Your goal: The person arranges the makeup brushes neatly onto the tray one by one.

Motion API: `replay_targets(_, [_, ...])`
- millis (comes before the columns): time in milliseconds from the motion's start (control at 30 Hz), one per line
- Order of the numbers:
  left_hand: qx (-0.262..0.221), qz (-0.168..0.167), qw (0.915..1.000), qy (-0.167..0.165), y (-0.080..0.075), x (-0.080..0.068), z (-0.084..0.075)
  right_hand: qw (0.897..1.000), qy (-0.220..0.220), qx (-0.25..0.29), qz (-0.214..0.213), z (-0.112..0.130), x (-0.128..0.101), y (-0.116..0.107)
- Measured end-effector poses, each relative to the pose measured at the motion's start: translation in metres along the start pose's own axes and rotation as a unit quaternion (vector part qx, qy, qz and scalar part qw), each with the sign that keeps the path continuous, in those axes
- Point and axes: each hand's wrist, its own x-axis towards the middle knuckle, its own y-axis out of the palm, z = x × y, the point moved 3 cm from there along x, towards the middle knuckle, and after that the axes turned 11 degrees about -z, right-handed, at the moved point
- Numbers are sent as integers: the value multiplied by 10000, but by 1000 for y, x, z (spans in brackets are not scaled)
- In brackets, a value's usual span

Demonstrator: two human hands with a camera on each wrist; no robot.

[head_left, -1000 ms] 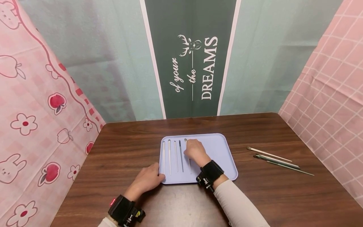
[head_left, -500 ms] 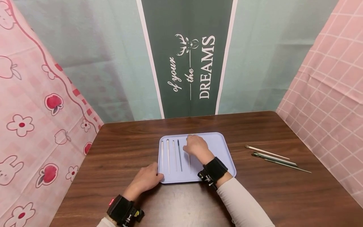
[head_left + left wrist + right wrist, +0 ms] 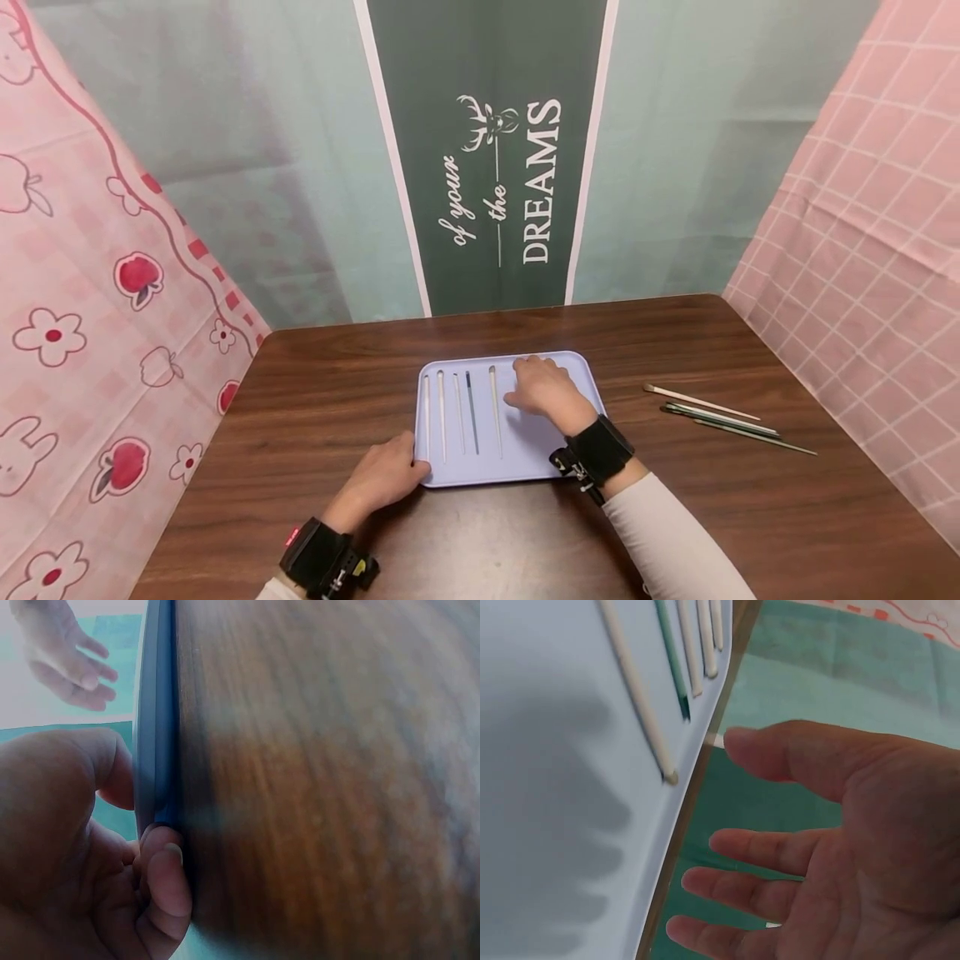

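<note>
A lavender tray [image 3: 528, 462] lies on the table with a row of slim brushes in its left half. My left hand [image 3: 386, 473] grips the tray's near left corner; in the left wrist view its thumb and curled fingers pinch the rim [image 3: 154, 712]. Over the tray's right half, my right hand [image 3: 546, 389] hovers with nothing in it. Its fingers look relaxed and spread in the right wrist view. The pale brush [image 3: 496, 408] closest to it lies at the row's right end, beside a blue brush [image 3: 472, 414]. Several pale brushes [image 3: 442, 417] lie further left.
Right of the tray, a pale brush [image 3: 701, 402] and a small bunch of green and white brushes [image 3: 731, 422] lie on the brown wooden table [image 3: 337, 367]. Printed curtains [image 3: 300, 167] surround the table at the back and sides.
My right hand has let go of the rightmost pale brush in the row and moved up and right, so that brush now shows in full. My left hand stays at the tray's corner.
</note>
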Motion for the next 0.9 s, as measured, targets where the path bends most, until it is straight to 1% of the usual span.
replay_targets(133, [2, -6, 10000, -2, 0, -1, 0, 10000, 14, -55, 3, -14, -6, -3])
replay_targets(400, [5, -30, 10000, -21, 0, -1, -1, 9999, 79, 72, -97, -41, -17, -9])
replay_targets(500, [-8, -23, 10000, -38, 1, -2, -1, 9998, 134, 71, -101, -48, -22, -11])
replay_targets(700, [-33, -50, 10000, 32, -1, -3, -2, 9993, 343, 173, -39, -61, -30, -14])
replay_targets(900, [-65, -60, 9999, 69, -2, -4, -3, 9991, 383, 166, -114, -77, -37, -16])
